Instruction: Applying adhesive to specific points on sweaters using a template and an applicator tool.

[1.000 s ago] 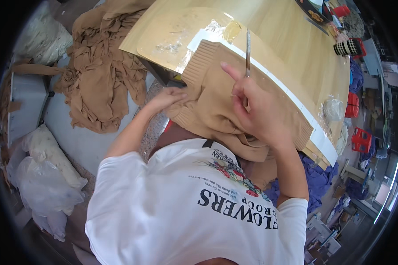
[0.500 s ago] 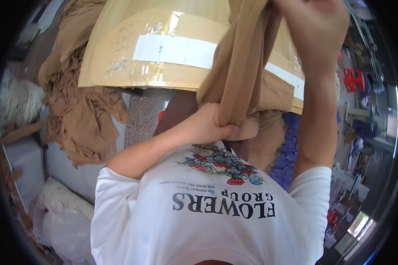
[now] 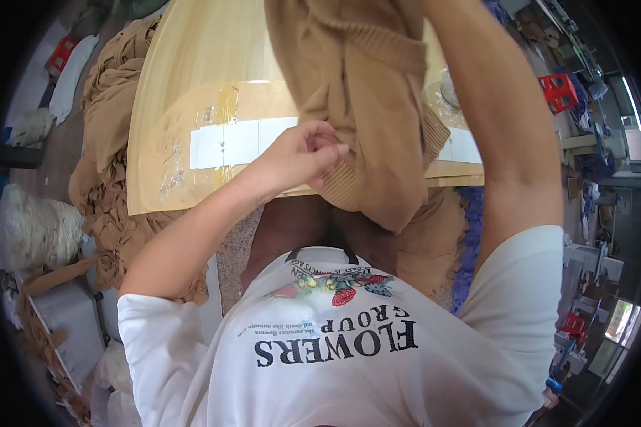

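Observation:
A tan knitted sweater with ribbed bands hangs over the near edge of the table, its lower part drooping towards my lap. Beside its left side is my left hand, fingers loosely curled and thumb apart from them, with no cloth visible in the grasp. The thumb tip overlaps the knit; I cannot tell whether it touches. My right forearm reaches up past the sweater's right side, and its hand lies beyond the top edge of the picture. The sweater's upper end also runs out of view there.
The pale wooden table carries white paper strips under clear tape. Tan garments are heaped along its left side. More tan cloth and purple cloth lie at the near right. A red stool stands farther right.
My left hand has come off the sweater's gathered cloth and moved up and left. The sweater now hangs wider over the table edge. My right hand has gone up out of view.

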`<state>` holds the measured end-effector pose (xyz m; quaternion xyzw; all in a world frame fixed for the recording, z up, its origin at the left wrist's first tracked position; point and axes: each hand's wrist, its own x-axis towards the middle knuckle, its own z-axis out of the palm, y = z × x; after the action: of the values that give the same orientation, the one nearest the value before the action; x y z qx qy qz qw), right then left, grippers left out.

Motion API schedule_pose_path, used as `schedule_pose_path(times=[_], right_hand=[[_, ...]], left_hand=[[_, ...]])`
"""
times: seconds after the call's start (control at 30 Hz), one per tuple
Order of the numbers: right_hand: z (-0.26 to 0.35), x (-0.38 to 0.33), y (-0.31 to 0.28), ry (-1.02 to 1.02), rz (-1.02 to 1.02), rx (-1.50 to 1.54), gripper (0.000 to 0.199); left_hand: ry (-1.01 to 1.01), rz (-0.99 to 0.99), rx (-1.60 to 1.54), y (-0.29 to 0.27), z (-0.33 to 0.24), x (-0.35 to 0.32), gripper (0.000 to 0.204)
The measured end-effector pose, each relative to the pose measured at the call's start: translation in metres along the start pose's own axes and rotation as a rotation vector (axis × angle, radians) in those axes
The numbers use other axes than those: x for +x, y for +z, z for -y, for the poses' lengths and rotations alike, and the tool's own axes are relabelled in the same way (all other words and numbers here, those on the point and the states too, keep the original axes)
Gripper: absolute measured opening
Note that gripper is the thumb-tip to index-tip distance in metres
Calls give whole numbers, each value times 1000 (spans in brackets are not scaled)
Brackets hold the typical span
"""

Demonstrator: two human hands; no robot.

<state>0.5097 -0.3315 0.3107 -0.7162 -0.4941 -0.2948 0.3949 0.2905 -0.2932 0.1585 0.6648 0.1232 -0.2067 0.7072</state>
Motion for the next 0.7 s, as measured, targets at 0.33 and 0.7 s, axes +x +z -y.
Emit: schedule_pose_path(times=[0.33,0.7], right_hand=[[-39,-159,-79,509,114,48,12],[-16,-246,-117,954,74,646,28]], left_hand=[[873,-342,992,24,-34,167,23],[511,106,393,50,-138,123,11]])
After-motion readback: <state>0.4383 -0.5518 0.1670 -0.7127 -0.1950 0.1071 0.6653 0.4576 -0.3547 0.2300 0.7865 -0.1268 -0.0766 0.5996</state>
